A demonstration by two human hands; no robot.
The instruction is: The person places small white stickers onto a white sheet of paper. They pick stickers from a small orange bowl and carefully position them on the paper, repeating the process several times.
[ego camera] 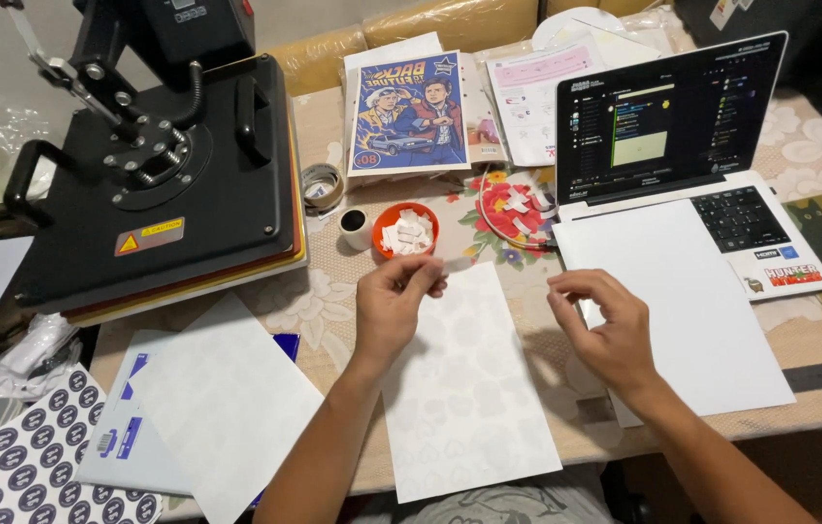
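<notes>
Left hand: our left hand [394, 296] is raised over the top of the white sheet [464, 388], fingers pinched on a small pale scrap [452, 264] at their tips.
Right hand: our right hand [605, 325] hovers just right of the sheet, fingers curled loosely, grasping nothing that we can see.
White sheet: it lies flat on the table [333, 301] between our forearms, faint shapes cut into it.
Orange bowl: the bowl [405, 230] sits just beyond our left hand, holding white scraps.
Heat press: the black press [159, 165] stands at far left.
Laptop: the open laptop [683, 136] sits at right, a blank page [673, 291] overlapping its front.
</notes>
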